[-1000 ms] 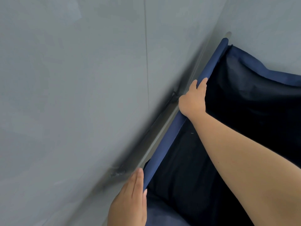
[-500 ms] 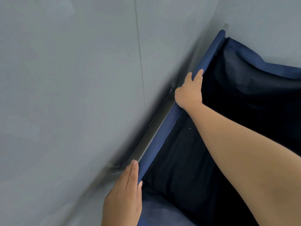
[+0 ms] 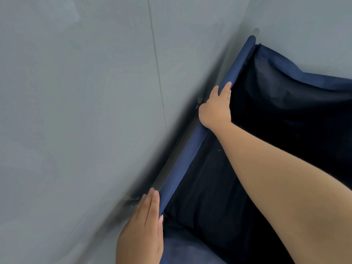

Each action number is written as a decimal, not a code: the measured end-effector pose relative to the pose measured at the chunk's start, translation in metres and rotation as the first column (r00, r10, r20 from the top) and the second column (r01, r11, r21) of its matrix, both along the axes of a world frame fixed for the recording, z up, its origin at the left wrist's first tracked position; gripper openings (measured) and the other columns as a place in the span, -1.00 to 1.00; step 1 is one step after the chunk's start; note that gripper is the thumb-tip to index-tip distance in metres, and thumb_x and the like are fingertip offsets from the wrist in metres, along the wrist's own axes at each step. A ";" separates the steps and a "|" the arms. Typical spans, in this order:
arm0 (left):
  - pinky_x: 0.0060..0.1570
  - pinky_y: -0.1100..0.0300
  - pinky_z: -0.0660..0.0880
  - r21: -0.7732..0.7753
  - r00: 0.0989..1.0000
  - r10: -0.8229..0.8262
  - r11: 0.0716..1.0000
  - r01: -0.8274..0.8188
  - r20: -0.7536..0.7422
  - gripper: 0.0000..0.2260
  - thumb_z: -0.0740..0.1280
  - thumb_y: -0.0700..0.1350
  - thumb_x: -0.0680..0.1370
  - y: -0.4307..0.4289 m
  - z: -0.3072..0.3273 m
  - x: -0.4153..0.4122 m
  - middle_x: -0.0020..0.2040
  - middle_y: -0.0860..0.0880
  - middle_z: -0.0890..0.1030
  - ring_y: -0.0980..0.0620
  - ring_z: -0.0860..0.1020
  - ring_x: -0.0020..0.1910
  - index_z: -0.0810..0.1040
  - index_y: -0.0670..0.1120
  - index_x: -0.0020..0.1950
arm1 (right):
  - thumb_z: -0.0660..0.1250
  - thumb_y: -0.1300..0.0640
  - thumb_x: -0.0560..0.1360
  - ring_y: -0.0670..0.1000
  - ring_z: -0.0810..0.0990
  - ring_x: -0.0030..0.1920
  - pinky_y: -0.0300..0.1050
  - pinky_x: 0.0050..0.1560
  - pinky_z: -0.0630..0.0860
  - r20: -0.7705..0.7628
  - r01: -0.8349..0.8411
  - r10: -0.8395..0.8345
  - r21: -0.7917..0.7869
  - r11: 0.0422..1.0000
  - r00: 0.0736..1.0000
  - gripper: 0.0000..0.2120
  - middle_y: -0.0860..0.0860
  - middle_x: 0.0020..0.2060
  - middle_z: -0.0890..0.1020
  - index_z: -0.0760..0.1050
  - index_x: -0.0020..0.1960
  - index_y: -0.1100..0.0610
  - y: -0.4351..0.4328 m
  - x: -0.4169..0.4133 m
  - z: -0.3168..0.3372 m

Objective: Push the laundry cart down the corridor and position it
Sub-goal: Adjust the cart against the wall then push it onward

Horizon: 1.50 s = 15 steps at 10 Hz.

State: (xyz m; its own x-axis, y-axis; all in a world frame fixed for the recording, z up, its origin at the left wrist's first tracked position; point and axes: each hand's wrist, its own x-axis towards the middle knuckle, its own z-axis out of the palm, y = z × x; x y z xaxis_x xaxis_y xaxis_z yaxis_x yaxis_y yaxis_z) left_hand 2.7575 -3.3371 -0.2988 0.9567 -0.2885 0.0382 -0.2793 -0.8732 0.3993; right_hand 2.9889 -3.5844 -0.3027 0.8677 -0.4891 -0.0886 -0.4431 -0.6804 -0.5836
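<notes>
The laundry cart (image 3: 266,130), a dark blue fabric bin, is standing against the grey floor (image 3: 85,111), its covered rim bar (image 3: 188,159) running diagonally. The right hand (image 3: 215,109) is gripping that bar midway, fingers wrapped over it. The left hand (image 3: 142,229) is lying at the bar's near end, fingers straight and together, pressing flat against it

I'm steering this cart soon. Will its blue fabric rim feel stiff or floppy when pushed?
The near rim probably pushes stiffly: it runs straight between the left hand and right hand, suggesting a bar inside. The far rim sags, so it likely gives. The liner looks slack.
</notes>
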 end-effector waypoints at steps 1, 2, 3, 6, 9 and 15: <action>-0.28 0.11 0.66 0.088 0.993 -0.052 0.994 0.062 -0.109 -0.51 -0.21 0.02 0.74 0.005 -0.013 0.009 0.24 -0.22 0.68 -0.22 0.72 0.11 0.37 -0.22 0.37 | 0.18 0.20 0.48 0.28 0.01 0.57 0.13 0.52 0.10 0.002 0.008 -0.008 -0.003 1.000 1.000 -0.31 0.24 0.57 -0.05 0.08 0.58 0.24 0.000 0.003 0.000; -0.28 0.11 0.66 0.185 0.989 -0.092 0.976 0.112 -0.113 -0.51 -0.22 0.00 0.74 0.009 -0.015 0.012 0.26 -0.23 0.67 -0.25 0.70 0.14 0.36 -0.23 0.38 | 0.18 0.21 0.47 0.28 0.01 0.57 0.13 0.52 0.09 0.010 0.013 -0.013 0.007 1.000 1.000 -0.30 0.25 0.57 -0.05 0.08 0.58 0.25 0.000 0.004 0.000; -0.22 0.06 0.67 0.142 0.989 -0.091 0.984 0.107 -0.115 -0.50 -0.22 0.01 0.74 -0.001 -0.005 0.007 0.24 -0.24 0.68 -0.25 0.70 0.13 0.37 -0.25 0.36 | 0.18 0.21 0.48 0.28 0.00 0.57 0.12 0.52 0.09 0.007 0.010 -0.010 0.001 1.000 1.000 -0.31 0.25 0.57 -0.05 0.09 0.58 0.25 -0.001 0.005 -0.001; -0.14 -0.01 0.69 0.315 0.973 -0.145 0.928 0.196 -0.177 -0.31 0.71 -0.15 0.21 -0.005 -0.008 0.034 0.29 -0.31 0.63 -0.27 0.69 0.16 0.63 -0.31 0.29 | 0.20 0.22 0.49 0.27 0.00 0.56 0.12 0.52 0.08 0.014 0.014 -0.014 0.004 1.000 1.000 -0.32 0.20 0.58 -0.05 0.09 0.58 0.24 0.000 0.007 -0.003; -0.07 0.05 0.68 0.259 0.980 -0.189 0.945 0.201 -0.070 -0.43 0.43 -0.14 0.44 -0.006 -0.011 0.036 0.33 -0.28 0.61 -0.23 0.68 0.19 0.40 -0.25 0.41 | 0.19 0.21 0.46 0.27 0.01 0.57 0.12 0.52 0.09 0.023 0.029 -0.029 0.015 0.999 0.999 -0.29 0.21 0.58 -0.05 0.09 0.58 0.23 -0.001 0.010 -0.002; -0.21 0.21 0.65 0.207 0.976 -0.170 0.959 0.196 -0.135 0.00 0.72 -0.30 0.02 -0.007 -0.008 0.042 0.32 -0.24 0.63 -0.16 0.71 0.15 0.36 -0.22 0.40 | 0.17 0.22 0.51 0.26 -0.09 0.59 0.00 0.51 0.08 -0.037 0.012 -0.013 -0.002 1.000 0.999 -0.29 0.24 0.59 -0.16 -0.02 0.60 0.26 -0.002 0.014 -0.003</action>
